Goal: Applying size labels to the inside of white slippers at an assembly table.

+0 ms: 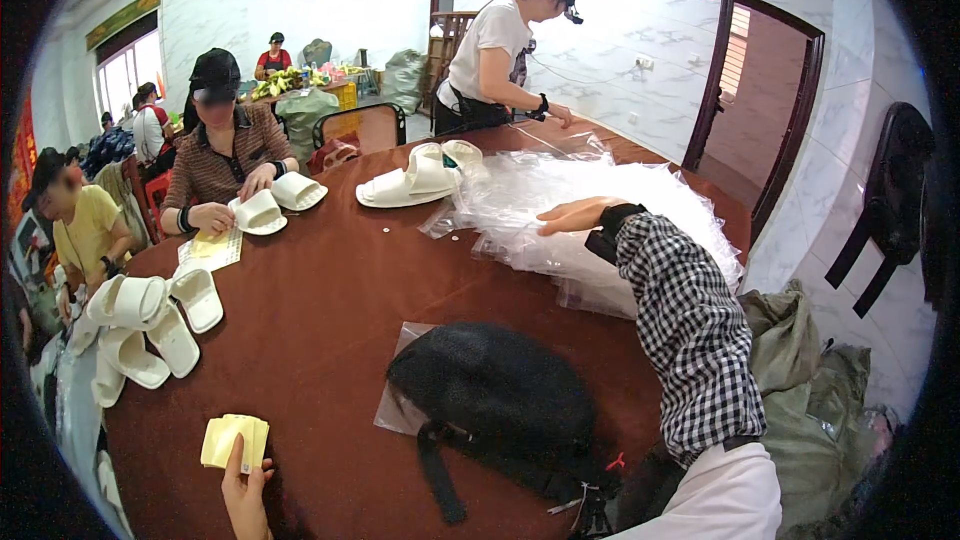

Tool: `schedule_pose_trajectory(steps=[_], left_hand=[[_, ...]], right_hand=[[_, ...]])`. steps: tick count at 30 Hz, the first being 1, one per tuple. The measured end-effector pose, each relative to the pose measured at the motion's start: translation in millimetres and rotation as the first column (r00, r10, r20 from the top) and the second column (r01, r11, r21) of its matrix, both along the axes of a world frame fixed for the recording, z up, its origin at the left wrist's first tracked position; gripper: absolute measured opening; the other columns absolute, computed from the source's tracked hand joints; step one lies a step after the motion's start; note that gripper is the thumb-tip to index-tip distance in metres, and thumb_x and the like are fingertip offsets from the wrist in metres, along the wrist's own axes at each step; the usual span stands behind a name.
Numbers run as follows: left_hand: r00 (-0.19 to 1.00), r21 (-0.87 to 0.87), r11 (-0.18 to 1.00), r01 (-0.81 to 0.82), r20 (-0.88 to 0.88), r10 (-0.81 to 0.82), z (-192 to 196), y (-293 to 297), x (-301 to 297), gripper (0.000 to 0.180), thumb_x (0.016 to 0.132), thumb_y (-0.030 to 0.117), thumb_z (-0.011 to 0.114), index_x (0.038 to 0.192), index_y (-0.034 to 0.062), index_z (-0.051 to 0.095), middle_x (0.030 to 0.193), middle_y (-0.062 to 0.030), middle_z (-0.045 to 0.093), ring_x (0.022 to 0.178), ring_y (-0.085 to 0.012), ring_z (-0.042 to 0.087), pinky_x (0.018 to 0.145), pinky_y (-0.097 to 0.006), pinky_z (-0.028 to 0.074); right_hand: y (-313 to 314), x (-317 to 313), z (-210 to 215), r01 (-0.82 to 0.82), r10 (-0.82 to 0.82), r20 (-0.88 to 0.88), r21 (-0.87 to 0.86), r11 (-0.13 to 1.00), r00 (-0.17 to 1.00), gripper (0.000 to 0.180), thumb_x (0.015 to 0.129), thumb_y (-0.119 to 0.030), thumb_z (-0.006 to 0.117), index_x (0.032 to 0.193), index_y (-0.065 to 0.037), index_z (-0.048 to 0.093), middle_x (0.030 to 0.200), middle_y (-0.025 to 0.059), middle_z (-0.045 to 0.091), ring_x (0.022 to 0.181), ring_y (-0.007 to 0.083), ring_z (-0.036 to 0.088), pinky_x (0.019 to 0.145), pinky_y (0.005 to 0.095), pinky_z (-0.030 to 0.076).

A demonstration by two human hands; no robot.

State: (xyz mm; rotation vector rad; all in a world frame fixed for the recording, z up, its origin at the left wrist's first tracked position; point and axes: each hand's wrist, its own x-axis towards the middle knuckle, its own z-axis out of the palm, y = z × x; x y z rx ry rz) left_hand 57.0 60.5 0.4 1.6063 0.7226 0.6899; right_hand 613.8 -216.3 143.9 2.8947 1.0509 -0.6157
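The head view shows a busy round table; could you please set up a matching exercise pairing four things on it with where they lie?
Things:
1. black bag
2. yellow slips
3. heap of clear plastic bags
4. stack of white slippers

Places:
A. under the right hand
B. at the table's left edge
C. at the left hand
D. on one flat clear bag, near the person

Pairs: 1-D, 2-C, 3-A, 4-B

A small packing workshop: people around a round table (330,320) handling white slippers (410,185) and plastic bags (590,210).
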Motion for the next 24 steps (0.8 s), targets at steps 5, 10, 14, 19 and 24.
schedule_pose_trajectory(steps=[5, 10, 14, 19, 24], left_hand=[[1.0, 0.029, 1.0, 0.006, -0.029, -0.005, 1, 1, 3, 0.047, 0.1, 0.012, 0.053, 0.145, 0.0044, 0.043, 0.13, -0.0155, 0.053, 0.108, -0.0223, 0.057, 0.096, -0.033, 0.047], [1.0, 0.006, 1.0, 0.009, -0.023, -0.009, 4, 2, 1, 0.046, 0.1, 0.013, 0.052, 0.145, 0.0043, 0.043, 0.128, -0.0147, 0.055, 0.107, -0.0221, 0.057, 0.095, -0.034, 0.047], [0.999, 0.013, 1.0, -0.018, -0.048, 0.019, 13, -8, 0, 0.046, 0.1, 0.012, 0.053, 0.144, 0.0041, 0.044, 0.126, -0.015, 0.056, 0.106, -0.0214, 0.058, 0.094, -0.033, 0.047], [1.0, -0.011, 1.0, -0.003, -0.018, 0.003, 13, -10, 2, 0.046, 0.099, 0.011, 0.053, 0.144, 0.0047, 0.044, 0.128, -0.0155, 0.054, 0.105, -0.0216, 0.057, 0.092, -0.033, 0.048], [1.0, 0.007, 1.0, -0.001, -0.024, 0.002, 15, -13, 0, 0.046, 0.1, 0.01, 0.052, 0.145, 0.0034, 0.043, 0.13, -0.0154, 0.053, 0.107, -0.0217, 0.057, 0.094, -0.034, 0.048]], right_hand=[[-20, 15, 8, -0.1, 0.099, -0.041, -0.011, 0.995, 0.994, 0.068, 0.088, -0.04, 0.049, 0.15, -0.015, 0.035, 0.154, 0.0144, 0.033, 0.142, 0.0307, 0.029, 0.116, 0.0434, 0.024], [-19, 5, 0, -0.082, 0.134, 0.131, -0.346, 0.935, 0.982, 0.095, 0.073, -0.024, 0.068, 0.154, -0.017, 0.019, 0.158, 0.0135, 0.022, 0.143, 0.0315, 0.028, 0.116, 0.0434, 0.027], [-17, 18, -28, -0.125, 0.258, 0.309, -0.391, 0.912, 0.916, 0.094, 0.073, -0.015, 0.07, 0.153, -0.018, 0.02, 0.153, 0.0172, 0.032, 0.134, 0.0337, 0.042, 0.105, 0.0457, 0.039], [-31, 55, -56, -0.109, 0.283, 0.497, -0.349, 0.931, 0.82, 0.051, 0.081, -0.012, 0.061, 0.131, -0.014, 0.049, 0.11, 0.0128, 0.064, 0.102, 0.0303, 0.063, 0.085, 0.0448, 0.047], [-56, 56, -41, -0.182, 0.37, 0.616, -0.347, 0.92, 0.696, 0.017, 0.085, -0.013, 0.055, 0.094, -0.013, 0.07, 0.09, 0.0111, 0.071, 0.086, 0.0291, 0.069, 0.075, 0.0437, 0.052]])
